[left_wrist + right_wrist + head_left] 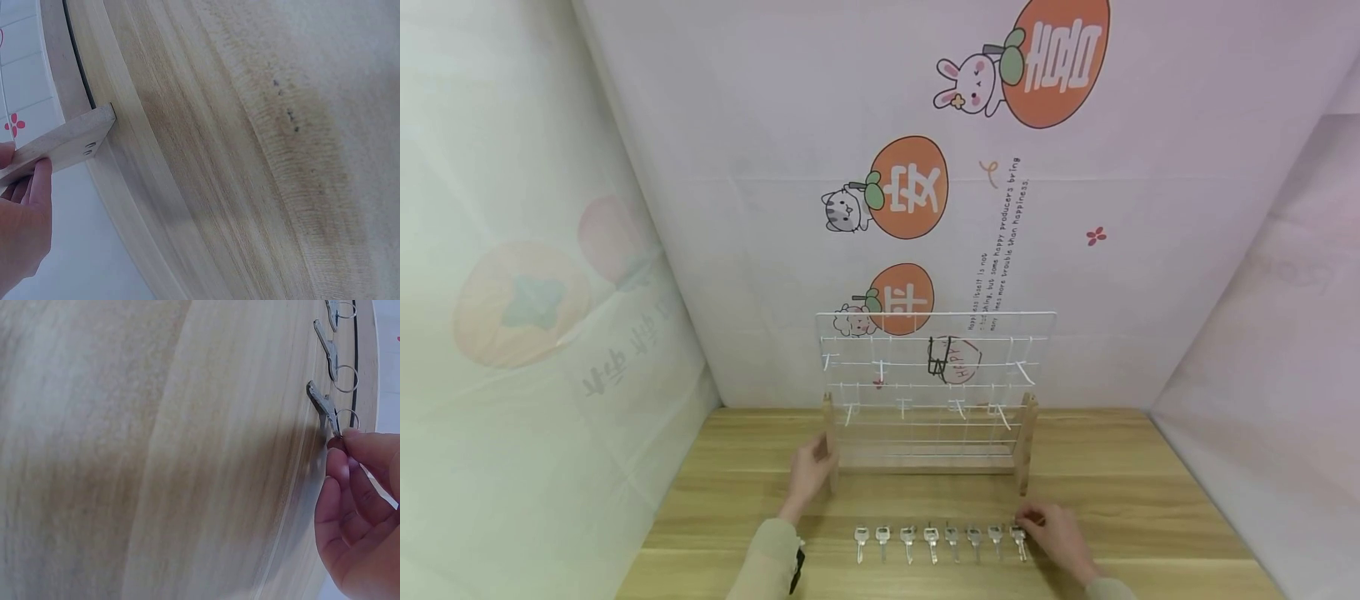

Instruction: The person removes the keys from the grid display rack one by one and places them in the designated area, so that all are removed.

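Observation:
A white wire-grid rack [925, 442] with wooden legs stands on the table. My left hand [808, 473] grips its left wooden leg [69, 140], thumb on one face and fingers on the other. In front of the rack lies a row of several silver keys [931, 542], each with a ring in the right wrist view where visible. At the row's right end, my right hand [1060, 537] pinches the last key [322, 405] at its ring end between thumb and finger. The key's blade points away from the hand, its tip close to the wood.
White hooks [958, 408] stick out from the grid in two rows. A small black wire piece [938, 357] shows at the grid's upper middle. The wood-grain table [1120, 483] is bounded by white printed cloth walls [760, 275] at the back and sides.

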`<move>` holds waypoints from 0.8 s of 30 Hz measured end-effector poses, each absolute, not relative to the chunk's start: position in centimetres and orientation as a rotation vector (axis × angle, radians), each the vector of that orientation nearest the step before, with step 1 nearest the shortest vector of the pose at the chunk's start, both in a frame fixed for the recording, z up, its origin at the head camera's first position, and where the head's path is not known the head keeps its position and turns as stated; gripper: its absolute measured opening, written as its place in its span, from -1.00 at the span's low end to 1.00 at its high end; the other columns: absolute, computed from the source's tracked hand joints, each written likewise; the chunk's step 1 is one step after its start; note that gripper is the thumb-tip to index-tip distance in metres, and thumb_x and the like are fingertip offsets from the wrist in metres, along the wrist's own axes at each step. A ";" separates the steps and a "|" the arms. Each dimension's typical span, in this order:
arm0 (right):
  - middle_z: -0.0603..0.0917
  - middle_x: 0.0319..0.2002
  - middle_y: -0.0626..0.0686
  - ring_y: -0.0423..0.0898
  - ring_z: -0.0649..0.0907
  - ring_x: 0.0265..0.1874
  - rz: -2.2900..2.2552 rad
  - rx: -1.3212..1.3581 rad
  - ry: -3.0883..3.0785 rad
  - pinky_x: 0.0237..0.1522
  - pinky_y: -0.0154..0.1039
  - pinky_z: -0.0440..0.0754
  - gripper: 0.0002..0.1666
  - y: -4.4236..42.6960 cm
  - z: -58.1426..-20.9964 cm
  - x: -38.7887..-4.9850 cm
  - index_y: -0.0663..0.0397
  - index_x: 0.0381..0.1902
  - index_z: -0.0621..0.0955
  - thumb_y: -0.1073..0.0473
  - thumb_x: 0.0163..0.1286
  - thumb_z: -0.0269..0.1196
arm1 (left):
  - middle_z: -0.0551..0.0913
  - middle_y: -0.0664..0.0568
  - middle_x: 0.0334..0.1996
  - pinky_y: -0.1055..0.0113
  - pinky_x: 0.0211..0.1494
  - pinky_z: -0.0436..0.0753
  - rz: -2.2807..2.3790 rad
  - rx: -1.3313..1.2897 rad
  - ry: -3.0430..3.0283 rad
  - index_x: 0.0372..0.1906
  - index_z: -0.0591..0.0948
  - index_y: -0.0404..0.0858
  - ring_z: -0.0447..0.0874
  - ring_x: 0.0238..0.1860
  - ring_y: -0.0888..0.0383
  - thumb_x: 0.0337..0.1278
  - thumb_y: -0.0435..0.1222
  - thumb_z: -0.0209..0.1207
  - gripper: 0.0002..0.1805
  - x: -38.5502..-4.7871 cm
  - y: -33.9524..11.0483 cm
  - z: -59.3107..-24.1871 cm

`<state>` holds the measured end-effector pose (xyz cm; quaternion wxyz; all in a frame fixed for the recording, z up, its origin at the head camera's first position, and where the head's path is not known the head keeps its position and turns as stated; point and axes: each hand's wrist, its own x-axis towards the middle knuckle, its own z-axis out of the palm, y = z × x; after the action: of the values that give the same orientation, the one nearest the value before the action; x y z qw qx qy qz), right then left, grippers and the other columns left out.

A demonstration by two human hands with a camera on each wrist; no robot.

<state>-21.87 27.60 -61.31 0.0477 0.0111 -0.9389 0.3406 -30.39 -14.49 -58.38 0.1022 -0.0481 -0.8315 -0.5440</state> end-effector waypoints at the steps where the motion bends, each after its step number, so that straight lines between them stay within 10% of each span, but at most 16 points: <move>1: 0.77 -0.38 -0.09 -0.33 0.66 -0.42 1.039 0.031 -2.863 -0.30 -0.48 0.66 -0.91 27.6 -61.3 -21.9 -0.01 -0.39 0.71 0.30 0.17 0.39 | 0.58 -0.45 0.15 -0.11 0.20 0.68 -1.606 -0.142 -2.455 0.24 0.47 -0.54 0.60 0.17 -0.35 0.21 -0.45 0.22 -0.50 -30.4 -14.5 -58.4; 24: 0.74 -0.39 -0.05 -0.32 0.60 -0.48 1.107 -0.023 -2.870 -0.48 -0.48 0.61 -0.91 27.8 -60.8 -21.8 0.09 -0.30 0.69 0.28 0.21 0.37 | 0.55 -0.46 0.19 -0.09 0.25 0.64 -1.662 -0.145 -2.466 0.28 0.41 -0.56 0.57 0.21 -0.35 0.23 -0.44 0.21 -0.46 -30.6 -14.8 -58.3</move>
<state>-21.81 27.80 -60.82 0.0328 -0.0076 -0.9325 0.3596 -30.58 -14.83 -58.31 0.0820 -0.0484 -0.8255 -0.5564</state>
